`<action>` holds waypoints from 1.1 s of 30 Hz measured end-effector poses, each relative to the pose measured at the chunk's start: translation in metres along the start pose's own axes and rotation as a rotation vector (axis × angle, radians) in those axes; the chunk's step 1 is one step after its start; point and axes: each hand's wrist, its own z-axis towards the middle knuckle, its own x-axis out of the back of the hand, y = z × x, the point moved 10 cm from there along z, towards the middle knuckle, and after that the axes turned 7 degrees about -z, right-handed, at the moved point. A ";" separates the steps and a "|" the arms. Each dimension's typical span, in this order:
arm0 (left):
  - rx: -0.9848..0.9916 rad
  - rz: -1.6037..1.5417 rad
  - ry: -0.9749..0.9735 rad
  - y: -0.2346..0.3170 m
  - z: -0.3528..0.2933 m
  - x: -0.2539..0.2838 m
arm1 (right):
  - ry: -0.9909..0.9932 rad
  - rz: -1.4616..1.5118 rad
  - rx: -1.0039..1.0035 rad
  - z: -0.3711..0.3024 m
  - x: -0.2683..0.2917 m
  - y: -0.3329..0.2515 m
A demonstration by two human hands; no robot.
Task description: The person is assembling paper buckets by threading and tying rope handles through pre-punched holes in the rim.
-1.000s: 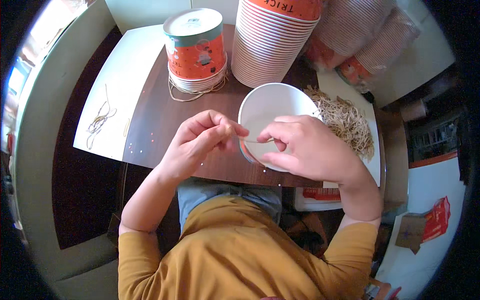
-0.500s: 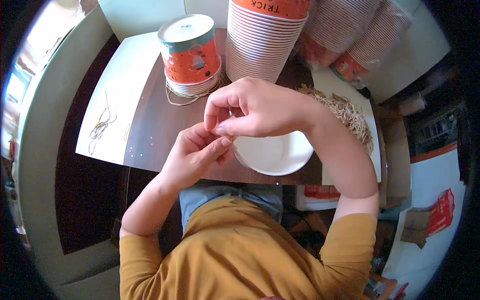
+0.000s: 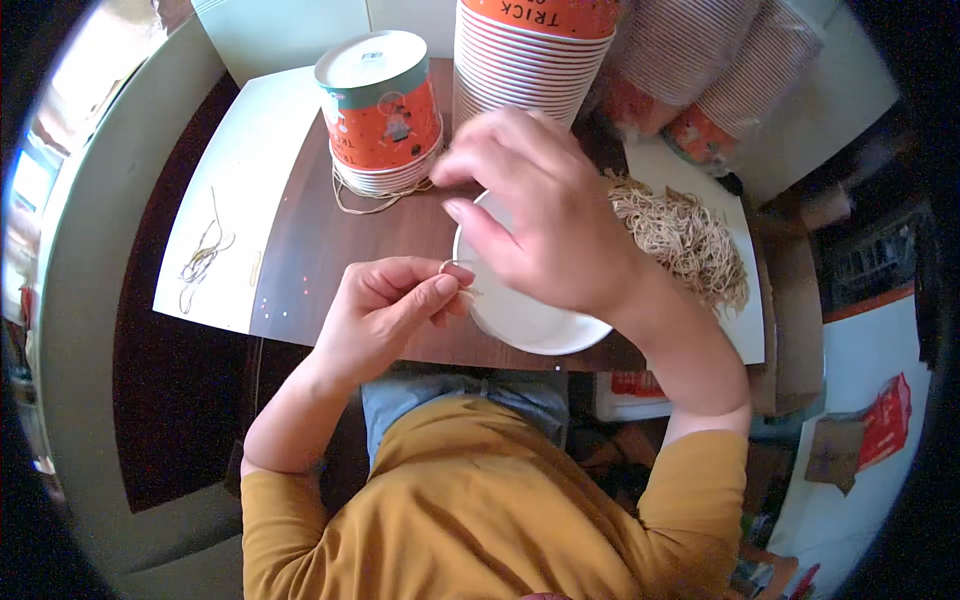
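Near the front of the table my left hand point(image 3: 400, 305) is closed in a pinch on a beige cord point(image 3: 452, 263). A small loop of that cord stands up over the thumb and fingertip. Above the white paper bucket point(image 3: 530, 330), my right hand point(image 3: 545, 215) is raised, its thumb and fingers apart and slightly blurred. Nothing shows between them. The bucket lies just right of my left fingertips, and my right hand and wrist cover much of it. To the right a heap of beige cords point(image 3: 690, 240) rests on a white sheet.
An upside-down orange and green paper bucket point(image 3: 385, 125) stands at the back, cords around its rim. Beside it rises a tall stack of orange buckets point(image 3: 530, 60). Bagged bucket stacks point(image 3: 690, 60) stand back right. Dark loose cords point(image 3: 205, 255) lie on the left white sheet point(image 3: 235, 150).
My right hand has come away from my left, moving right and opening over the bucket. The left hand has stayed almost in place, and the cord loop now shows at its fingertips.
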 end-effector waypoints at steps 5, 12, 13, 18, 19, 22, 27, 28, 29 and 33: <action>0.064 0.020 -0.035 -0.004 0.003 0.002 | -0.227 0.022 0.072 -0.043 -0.004 -0.034; 0.256 -0.341 -0.019 -0.022 0.006 0.000 | -0.075 -0.188 0.305 -0.063 -0.009 -0.048; 0.271 -0.374 -0.009 -0.023 0.005 -0.001 | -0.056 -0.228 0.353 -0.065 -0.008 -0.053; 0.282 -0.194 -0.032 -0.017 0.000 -0.002 | -0.085 -0.143 0.269 -0.061 -0.004 -0.048; 0.253 -0.096 -0.052 -0.013 0.000 -0.004 | -0.081 -0.094 0.214 -0.060 -0.001 -0.044; 0.197 -0.001 -0.046 -0.008 -0.002 -0.003 | -0.147 -0.067 0.030 -0.058 0.007 -0.038; 0.087 0.065 -0.028 -0.002 -0.010 -0.003 | -0.218 0.109 -0.309 -0.069 0.003 -0.027; 0.056 0.086 -0.022 0.000 -0.012 -0.001 | -0.221 0.112 -0.302 -0.067 -0.001 -0.029; 0.062 0.090 -0.027 0.000 -0.009 -0.003 | -0.169 0.095 -0.255 -0.065 0.001 -0.032; 0.173 0.021 -0.029 -0.009 -0.007 -0.004 | -0.162 -0.173 0.142 -0.069 -0.011 -0.057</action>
